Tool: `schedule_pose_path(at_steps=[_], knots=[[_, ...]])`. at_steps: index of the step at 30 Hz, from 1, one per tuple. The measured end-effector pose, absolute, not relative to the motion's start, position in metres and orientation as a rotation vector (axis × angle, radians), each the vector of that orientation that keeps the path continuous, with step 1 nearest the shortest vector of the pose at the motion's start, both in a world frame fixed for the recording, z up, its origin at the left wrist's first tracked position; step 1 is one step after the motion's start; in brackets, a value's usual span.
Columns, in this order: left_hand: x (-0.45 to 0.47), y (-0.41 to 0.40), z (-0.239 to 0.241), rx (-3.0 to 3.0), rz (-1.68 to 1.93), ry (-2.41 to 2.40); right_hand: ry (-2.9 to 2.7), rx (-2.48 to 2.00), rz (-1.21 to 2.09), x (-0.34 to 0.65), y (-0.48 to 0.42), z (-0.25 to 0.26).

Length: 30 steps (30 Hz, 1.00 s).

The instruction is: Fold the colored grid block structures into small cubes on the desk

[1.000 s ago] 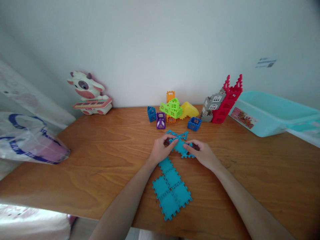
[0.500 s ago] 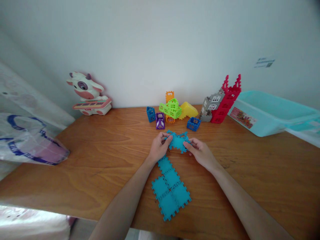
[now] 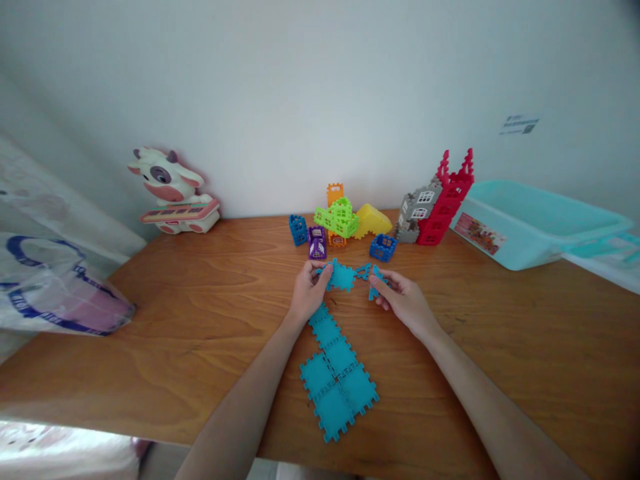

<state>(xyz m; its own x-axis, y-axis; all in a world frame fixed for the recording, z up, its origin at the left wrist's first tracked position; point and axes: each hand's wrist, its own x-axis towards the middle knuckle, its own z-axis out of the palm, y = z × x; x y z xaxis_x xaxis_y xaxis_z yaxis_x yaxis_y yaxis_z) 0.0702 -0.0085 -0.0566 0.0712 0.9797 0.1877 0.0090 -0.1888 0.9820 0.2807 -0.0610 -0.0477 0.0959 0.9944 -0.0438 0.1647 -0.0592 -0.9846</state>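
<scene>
My left hand point(image 3: 306, 295) pinches a teal square tile point(image 3: 342, 276) at the far end of a flat strip of joined teal tiles point(image 3: 336, 373) lying on the wooden table point(image 3: 200, 313). A small teal triangular piece point(image 3: 376, 285) is held apart from that tile, to its right, in my right hand point(image 3: 400, 300). Another teal triangular piece point(image 3: 363, 271) sits between the two hands, by the tile's right edge; I cannot tell whether it is attached.
Along the wall stand small blue point(image 3: 299, 229), purple point(image 3: 317, 242), green point(image 3: 337, 218), orange, yellow point(image 3: 372, 220), grey point(image 3: 417, 212) and red point(image 3: 445, 201) block builds. A cow toy point(image 3: 169, 192) is back left, a plastic bag point(image 3: 55, 293) left, a turquoise bin point(image 3: 530, 223) right.
Both hands lifted the far tile and drew apart: the right hand pulled a triangular piece off to the right. The view shifted slightly right.
</scene>
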Motion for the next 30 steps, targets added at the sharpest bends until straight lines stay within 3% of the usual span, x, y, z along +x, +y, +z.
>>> schedule_pose_path(at_steps=[5, 10, 17, 30], knots=[[0.071, -0.011, -0.057, 1.467, 1.258, 1.114, -1.376, -1.259, 1.106, 0.276, -0.061, -0.057], [0.072, -0.013, -0.054, 1.488, 1.213, 1.072, -1.438, -1.369, 0.909, 0.272, -0.065, -0.058], [0.079, -0.023, -0.052, 1.592, 1.114, 0.985, -1.647, -1.402, 0.881, 0.269, -0.070, -0.043], [0.077, -0.025, -0.048, 1.508, 1.053, 1.018, -1.601, -1.409, 0.761, 0.262, -0.074, -0.039]])
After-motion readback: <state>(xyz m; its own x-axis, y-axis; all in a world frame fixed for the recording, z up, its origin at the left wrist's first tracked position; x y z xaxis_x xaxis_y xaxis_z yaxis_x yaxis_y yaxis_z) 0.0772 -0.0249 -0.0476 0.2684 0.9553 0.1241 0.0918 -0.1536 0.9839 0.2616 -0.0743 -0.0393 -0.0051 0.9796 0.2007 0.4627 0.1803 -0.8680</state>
